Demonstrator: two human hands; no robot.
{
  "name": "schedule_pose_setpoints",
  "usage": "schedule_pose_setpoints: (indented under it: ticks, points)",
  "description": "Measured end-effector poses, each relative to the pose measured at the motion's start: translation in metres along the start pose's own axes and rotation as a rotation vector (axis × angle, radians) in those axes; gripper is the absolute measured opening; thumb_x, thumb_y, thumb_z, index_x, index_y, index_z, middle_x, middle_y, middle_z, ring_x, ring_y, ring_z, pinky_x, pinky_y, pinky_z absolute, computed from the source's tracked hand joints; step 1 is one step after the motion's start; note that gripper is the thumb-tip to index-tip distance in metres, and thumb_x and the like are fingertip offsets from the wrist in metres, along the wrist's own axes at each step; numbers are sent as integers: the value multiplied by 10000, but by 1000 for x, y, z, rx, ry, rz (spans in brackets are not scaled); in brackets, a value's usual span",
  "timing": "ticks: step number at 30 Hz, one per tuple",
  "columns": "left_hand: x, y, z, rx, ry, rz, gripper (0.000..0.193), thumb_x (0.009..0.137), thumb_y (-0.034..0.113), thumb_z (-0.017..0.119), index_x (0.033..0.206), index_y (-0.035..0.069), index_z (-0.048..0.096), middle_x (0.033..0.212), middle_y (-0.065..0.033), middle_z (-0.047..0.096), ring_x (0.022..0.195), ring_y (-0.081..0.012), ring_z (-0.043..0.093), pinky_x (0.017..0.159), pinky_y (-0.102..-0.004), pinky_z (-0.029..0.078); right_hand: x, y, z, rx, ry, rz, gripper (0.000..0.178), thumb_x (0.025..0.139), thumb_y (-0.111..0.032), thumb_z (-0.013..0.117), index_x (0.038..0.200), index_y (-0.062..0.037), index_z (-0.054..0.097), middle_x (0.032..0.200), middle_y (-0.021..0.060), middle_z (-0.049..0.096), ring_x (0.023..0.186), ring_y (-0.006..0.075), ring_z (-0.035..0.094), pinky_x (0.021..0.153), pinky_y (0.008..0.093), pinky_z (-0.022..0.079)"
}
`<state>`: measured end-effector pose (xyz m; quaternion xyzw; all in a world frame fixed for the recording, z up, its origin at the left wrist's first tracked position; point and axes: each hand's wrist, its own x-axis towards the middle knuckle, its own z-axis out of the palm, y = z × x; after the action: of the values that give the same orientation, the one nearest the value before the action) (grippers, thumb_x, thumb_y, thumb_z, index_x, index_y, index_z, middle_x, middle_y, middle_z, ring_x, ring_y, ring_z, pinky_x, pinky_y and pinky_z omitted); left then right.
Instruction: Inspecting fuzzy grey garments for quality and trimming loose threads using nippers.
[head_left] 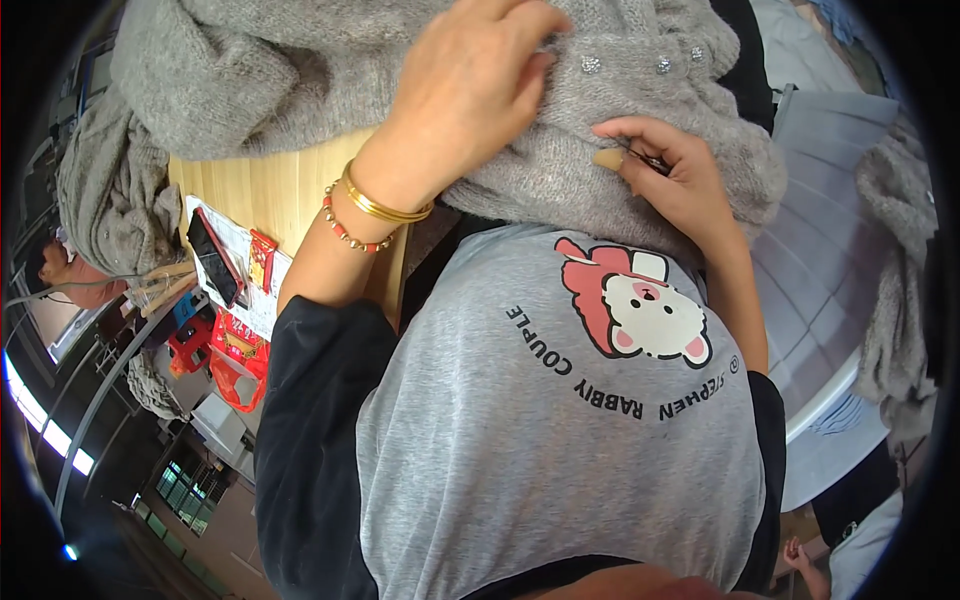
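Observation:
A grey knitted sweater (pixel 330 70) with sparkly round buttons (pixel 590 64) lies bunched on a wooden table (pixel 265 190) in front of me. My left hand (pixel 470 90), with gold bangles and a bead bracelet on its wrist, lies on the knit with its fingertips pressing the fabric beside the buttons. My right hand (pixel 670 180) is lower and to the right, with thumb and fingers pinched around a small dark tool (pixel 650 160) held against the sweater's edge. What kind of tool it is stays unclear. My grey printed shirt fills the lower middle.
A phone in a red case (pixel 215 255), a small red packet (pixel 262 258) and a red bag (pixel 238 355) lie at the table's left end. More grey knitwear (pixel 110 190) is piled at the left, and pale pleated fabric (pixel 830 230) at the right. Another person's hand (pixel 800 555) shows at lower right.

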<state>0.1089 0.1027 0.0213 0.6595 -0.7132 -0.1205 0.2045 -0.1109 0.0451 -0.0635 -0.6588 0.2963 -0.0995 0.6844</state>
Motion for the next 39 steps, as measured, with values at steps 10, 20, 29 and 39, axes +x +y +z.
schedule_pose_setpoints:
  ticks: [10, 20, 29, 39]
  points:
    - [-10, -30, 72, -105, -40, -43, 220, 851, 169, 675, 1019, 28, 671, 962, -132, 653, 873, -332, 636, 771, -391, 516, -8, 11, 5, 72, -23, -13, 337, 869, 26, 572, 1194, -31, 642, 758, -58, 611, 610, -11, 409, 557, 173, 326]
    - [-4, -26, 71, -12, -22, 15, 123, 875, 167, 642, 928, 64, 683, 877, -105, 642, 851, -312, 639, 755, -416, 522, -10, 9, 4, 42, -17, 18, 328, 868, 29, 577, 1181, -38, 649, 771, -68, 601, 610, -12, 392, 546, 176, 313]
    - [42, 33, 51, -138, -60, 154, 164, 816, 89, 642, 965, 21, 625, 896, -161, 550, 884, -349, 560, 758, -424, 466, -14, 19, 1, 84, -24, -12, 331, 848, 30, 570, 1163, -29, 654, 637, -89, 408, 573, 19, 338, 538, 205, 301]
    - [54, 15, 70, -154, 55, 191, 85, 815, 76, 683, 849, 7, 647, 842, -151, 585, 845, -295, 569, 734, -387, 459, -34, 1, -21, -48, -51, -65, 412, 821, 38, 595, 1216, -66, 652, 636, -84, 422, 586, 23, 359, 543, 202, 296]
